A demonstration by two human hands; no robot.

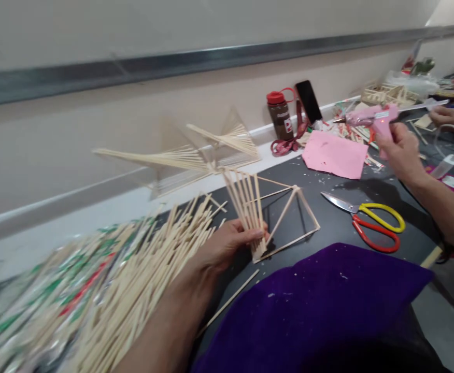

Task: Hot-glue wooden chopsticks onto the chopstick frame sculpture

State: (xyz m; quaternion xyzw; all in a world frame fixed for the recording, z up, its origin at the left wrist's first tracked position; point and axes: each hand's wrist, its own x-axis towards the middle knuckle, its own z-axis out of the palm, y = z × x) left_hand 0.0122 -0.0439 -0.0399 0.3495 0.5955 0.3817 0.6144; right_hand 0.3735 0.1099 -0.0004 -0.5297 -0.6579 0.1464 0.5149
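Observation:
My left hand (227, 243) is closed on a frame of thin wooden sticks (266, 212), pinching its lower corner where a fan of sticks meets a triangular base. Longer stick fans (196, 155) spread up and back from it. My right hand (400, 153) grips a pink glue gun (374, 118), raised over the table at the right with its nozzle pointing left. A heap of loose bamboo sticks (133, 269) lies left of my left hand on green and red wrappers.
Scissors with yellow and red handles (370, 223) lie on the dark table (328, 228). Behind them are pink paper (334, 154), a brown bottle with a red cap (280, 114) and a black phone (308, 101). Purple cloth (320, 311) covers the near edge. Another person's hand (450, 116) works far right.

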